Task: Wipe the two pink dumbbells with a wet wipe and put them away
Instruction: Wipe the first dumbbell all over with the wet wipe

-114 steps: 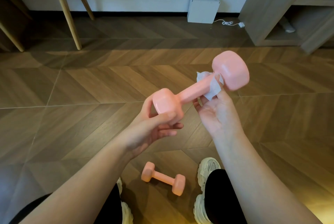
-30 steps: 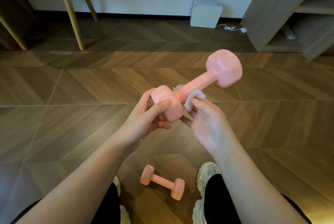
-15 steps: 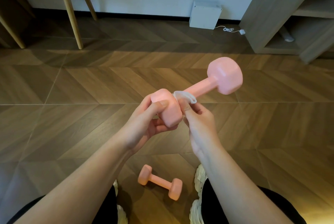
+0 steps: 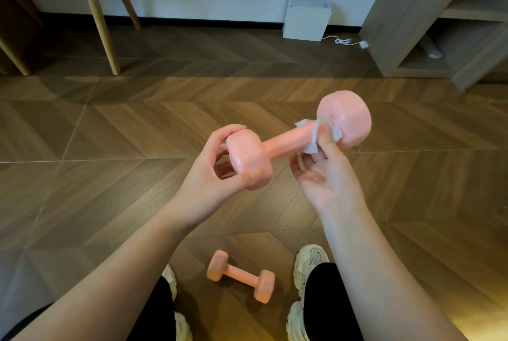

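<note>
An embossed mark shows on the near head of the pink dumbbell (image 4: 288, 142), too faint to read; no other writing is legible. The dumbbell is held in the air at the centre of the view. Its long axis runs from the near head at 8 o'clock up to the far head at 2 o'clock.

The left hand (image 4: 209, 175) grips the near head, thumb below and fingers curled over the top. The right hand (image 4: 327, 175) pinches a white wet wipe (image 4: 312, 137) round the bar, just beside the far head.

The second dumbbell (image 4: 240, 276) lies at 6 o'clock on the herringbone wood floor (image 4: 110, 148), between two pale sneakers (image 4: 310, 261), its axis running 10 to 4 o'clock.

At 12 o'clock a white box (image 4: 305, 20) stands against the wall, with a white cable (image 4: 343, 41) beside it. An open shelf unit (image 4: 390, 24) stands at 2 o'clock and wooden chair legs (image 4: 96, 16) at 10 o'clock.
</note>
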Demonstrator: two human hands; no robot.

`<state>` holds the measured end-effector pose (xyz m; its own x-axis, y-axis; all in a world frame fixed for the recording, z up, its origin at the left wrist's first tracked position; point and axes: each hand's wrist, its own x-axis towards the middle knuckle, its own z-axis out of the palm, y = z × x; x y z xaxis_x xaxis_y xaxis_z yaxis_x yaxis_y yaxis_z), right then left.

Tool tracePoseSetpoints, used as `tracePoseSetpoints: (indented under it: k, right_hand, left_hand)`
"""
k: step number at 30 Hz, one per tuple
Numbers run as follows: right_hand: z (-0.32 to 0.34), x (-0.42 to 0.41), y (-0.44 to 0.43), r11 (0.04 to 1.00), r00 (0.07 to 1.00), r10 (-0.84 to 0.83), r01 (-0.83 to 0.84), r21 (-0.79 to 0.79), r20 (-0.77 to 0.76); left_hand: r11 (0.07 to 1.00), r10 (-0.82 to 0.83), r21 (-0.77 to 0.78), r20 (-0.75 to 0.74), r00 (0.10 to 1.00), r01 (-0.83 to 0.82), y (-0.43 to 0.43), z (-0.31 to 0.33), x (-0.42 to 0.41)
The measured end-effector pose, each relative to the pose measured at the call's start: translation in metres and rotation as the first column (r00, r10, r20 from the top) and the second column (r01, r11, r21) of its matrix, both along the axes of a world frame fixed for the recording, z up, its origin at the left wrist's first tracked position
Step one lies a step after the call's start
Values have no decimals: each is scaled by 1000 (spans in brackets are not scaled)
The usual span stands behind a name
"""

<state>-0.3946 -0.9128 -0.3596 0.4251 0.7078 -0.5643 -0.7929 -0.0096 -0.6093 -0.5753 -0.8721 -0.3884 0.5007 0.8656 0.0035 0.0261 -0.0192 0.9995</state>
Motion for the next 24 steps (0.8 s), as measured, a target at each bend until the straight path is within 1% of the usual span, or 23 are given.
tracePoseSetpoints:
  k: [5, 8, 9, 10, 11, 13, 15, 17, 20, 24]
  right_hand:
    - [7, 4, 1, 999, 994, -39, 43, 32, -98]
    - [6, 4, 2, 998, 995, -41, 45, 39, -93]
    - [4, 4, 1, 998, 996, -42, 45, 37, -78]
    - [2, 3, 1, 999, 998, -40, 42, 35, -50]
    - [0, 1, 0, 999, 1000, -26, 27, 37, -11]
    - [-3, -9, -2, 999, 994, 47, -49, 21, 103]
    - [-8, -26, -4, 990, 973, 137, -139, -7, 187]
    - [-8, -44, -7, 981, 963, 194, -194, -18, 190]
    - [-10, -49, -8, 982, 967, 189, -187, -28, 171]
    - [-10, -33, -2, 986, 978, 164, -162, -31, 130]
  left_hand:
    - [982, -41, 182, -25, 999, 45, -1, -1, 3]
    - [948, -19, 317, -74, 997, 41, -1, -2, 3]
    - [943, -14, 331, -84, 996, 41, -1, -2, 4]
    - [949, -14, 313, -85, 996, 40, 0, -2, 4]
    - [964, -18, 264, -71, 997, 36, -1, -3, 3]
    - [989, -14, 149, -30, 999, 18, -2, -3, 4]
    - [997, 8, 80, 9, 1000, -8, -4, -2, 5]
    - [999, 14, 49, 41, 999, -16, -4, 1, 6]
    - [999, 29, 14, 51, 998, -30, -4, 1, 7]
    - [999, 39, -2, 30, 999, -39, -3, 0, 6]
